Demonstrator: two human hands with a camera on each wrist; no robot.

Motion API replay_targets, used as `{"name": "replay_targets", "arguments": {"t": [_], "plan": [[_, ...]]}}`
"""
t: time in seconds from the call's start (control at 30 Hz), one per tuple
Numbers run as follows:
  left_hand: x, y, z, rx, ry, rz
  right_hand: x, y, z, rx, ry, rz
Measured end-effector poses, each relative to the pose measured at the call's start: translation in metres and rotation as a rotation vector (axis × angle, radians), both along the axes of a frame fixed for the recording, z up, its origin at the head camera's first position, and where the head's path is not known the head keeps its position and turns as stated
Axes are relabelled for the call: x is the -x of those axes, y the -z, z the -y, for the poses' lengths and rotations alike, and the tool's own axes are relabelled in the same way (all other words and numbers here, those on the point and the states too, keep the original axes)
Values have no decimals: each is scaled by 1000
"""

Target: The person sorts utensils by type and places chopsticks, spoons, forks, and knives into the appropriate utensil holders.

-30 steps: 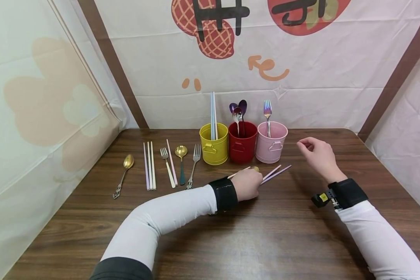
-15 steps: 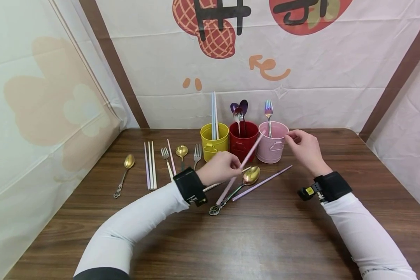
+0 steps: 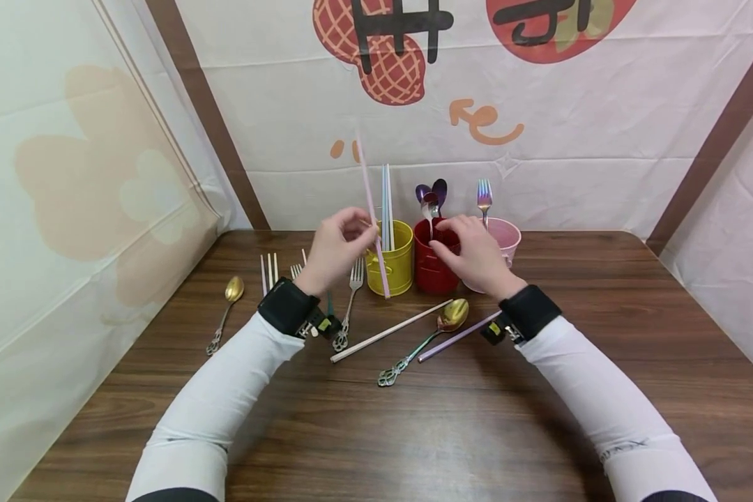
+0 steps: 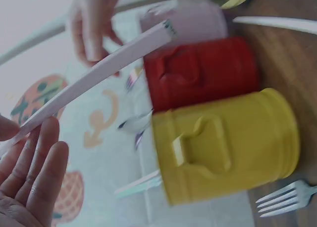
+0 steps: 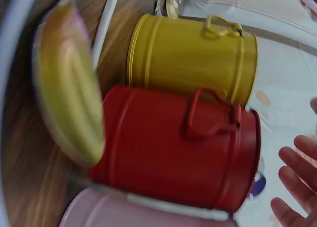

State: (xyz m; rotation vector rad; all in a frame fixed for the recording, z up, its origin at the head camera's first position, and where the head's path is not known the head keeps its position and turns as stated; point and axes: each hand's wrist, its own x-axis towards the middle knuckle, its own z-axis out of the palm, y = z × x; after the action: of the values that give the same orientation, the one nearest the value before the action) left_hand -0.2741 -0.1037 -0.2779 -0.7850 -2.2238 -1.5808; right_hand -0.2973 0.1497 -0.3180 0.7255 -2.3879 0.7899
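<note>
A pink chopstick (image 3: 370,188) is pinched in my left hand (image 3: 337,249), steeply upright, its lower end in front of the yellow bucket (image 3: 399,273). Blue and white chopsticks (image 3: 386,202) stand in that bucket. Over the front of the red bucket (image 3: 435,273), which holds several spoons (image 3: 439,188), hovers my right hand (image 3: 475,256), fingers relaxed and holding nothing. It partly hides the pink bucket (image 3: 508,240) with a rainbow fork (image 3: 484,195). In the right wrist view the right fingertips (image 5: 292,162) are spread beyond the red bucket's rim.
On the table before the buckets lie a pale chopstick (image 3: 392,331), a gold-bowled spoon (image 3: 454,315) and a purple chopstick (image 3: 458,337). Left of them are a fork (image 3: 356,275), more chopsticks (image 3: 276,265) and another gold spoon (image 3: 234,289). A printed cloth (image 3: 276,195) hangs behind.
My left hand has picked up the pink chopstick from the table, carried it left and turned it upright beside the yellow bucket. My right hand has moved left to the red bucket.
</note>
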Motion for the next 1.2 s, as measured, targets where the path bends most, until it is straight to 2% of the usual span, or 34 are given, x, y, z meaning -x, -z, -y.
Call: {"name": "replay_targets", "arguments": {"t": [0.1,0.2,0.33,0.47,0.63,0.8,1.03,1.2], "plan": [[7,-9,5,-80,-35,-20,8,-4,17,-64,-3,65],[16,-13,8,-117,-85,-33,15,-7,31,-129,1,124],[30,-13,9,-160,-162,-41,24,-5,45,-198,19,176],[43,-7,9,-179,-227,-57,28,0,54,-225,51,223],[55,7,8,-141,-257,-66,29,4,62,-225,93,270],[61,19,10,-58,-269,-69,30,5,65,-218,121,292],[66,26,6,37,-281,-29,28,4,65,-199,138,301],[71,32,3,187,-337,12,30,6,65,-170,139,298]]}}
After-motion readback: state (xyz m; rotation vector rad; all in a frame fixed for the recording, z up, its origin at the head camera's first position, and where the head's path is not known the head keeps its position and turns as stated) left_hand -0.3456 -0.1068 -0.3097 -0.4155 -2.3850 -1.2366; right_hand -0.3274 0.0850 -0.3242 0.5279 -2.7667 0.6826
